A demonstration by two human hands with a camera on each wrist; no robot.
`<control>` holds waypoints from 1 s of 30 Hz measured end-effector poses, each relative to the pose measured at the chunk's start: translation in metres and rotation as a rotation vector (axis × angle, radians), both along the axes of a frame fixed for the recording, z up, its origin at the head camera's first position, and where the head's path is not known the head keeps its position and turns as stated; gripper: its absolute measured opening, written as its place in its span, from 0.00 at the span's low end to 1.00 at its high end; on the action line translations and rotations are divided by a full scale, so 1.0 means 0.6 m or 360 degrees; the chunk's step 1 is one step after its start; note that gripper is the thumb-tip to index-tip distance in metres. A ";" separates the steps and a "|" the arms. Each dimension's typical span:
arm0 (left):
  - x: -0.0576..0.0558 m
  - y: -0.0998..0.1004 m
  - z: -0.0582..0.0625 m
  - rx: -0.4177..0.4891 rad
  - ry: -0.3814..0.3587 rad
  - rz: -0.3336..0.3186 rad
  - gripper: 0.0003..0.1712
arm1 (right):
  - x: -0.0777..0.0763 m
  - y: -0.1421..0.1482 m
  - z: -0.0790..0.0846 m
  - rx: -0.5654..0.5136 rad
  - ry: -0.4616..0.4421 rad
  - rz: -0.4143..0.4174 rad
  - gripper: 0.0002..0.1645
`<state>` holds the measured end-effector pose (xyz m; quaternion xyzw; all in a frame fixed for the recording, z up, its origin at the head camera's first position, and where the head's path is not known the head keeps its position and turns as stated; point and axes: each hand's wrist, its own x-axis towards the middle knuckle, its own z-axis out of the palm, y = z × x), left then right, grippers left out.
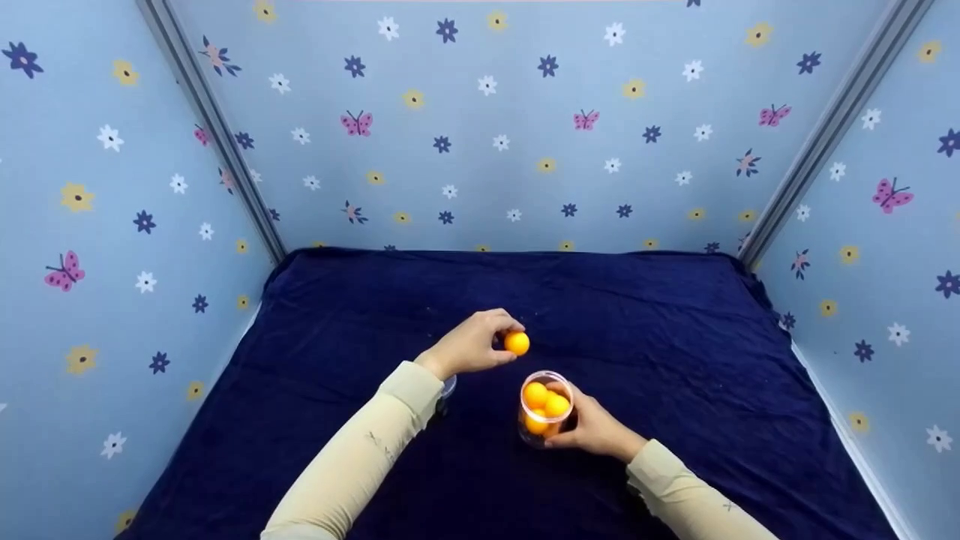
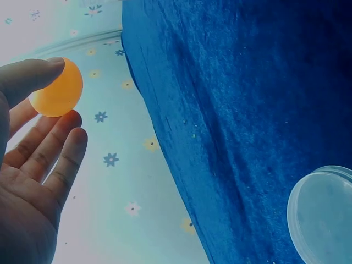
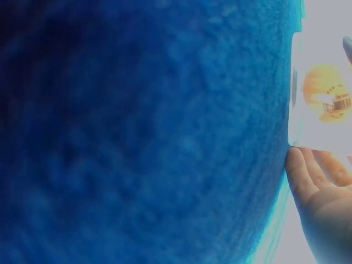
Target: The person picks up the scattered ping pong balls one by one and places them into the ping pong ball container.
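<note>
My left hand pinches an orange ping-pong ball between thumb and fingertips, above and a little left of a clear jar. In the left wrist view the thumb lies on one side of the ball and the fingers stretch out below it. The jar stands with its mouth up and holds several orange balls. From the right side, my right hand grips the jar, fingers round the back and thumb in front. The right wrist view catches the jar's side, washed out by glare.
A clear round lid lies on the dark blue cloth, mostly hidden by the left sleeve in the head view. Flower-patterned walls enclose the table at the back and both sides, with grey posts at the corners.
</note>
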<state>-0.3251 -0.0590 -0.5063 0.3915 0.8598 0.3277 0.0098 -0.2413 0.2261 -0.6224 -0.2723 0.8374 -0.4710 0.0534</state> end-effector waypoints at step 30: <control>0.052 0.020 0.006 0.0099 0.0024 -0.0225 0.17 | -0.002 -0.001 0.000 -0.0032 0.0003 0.0027 0.52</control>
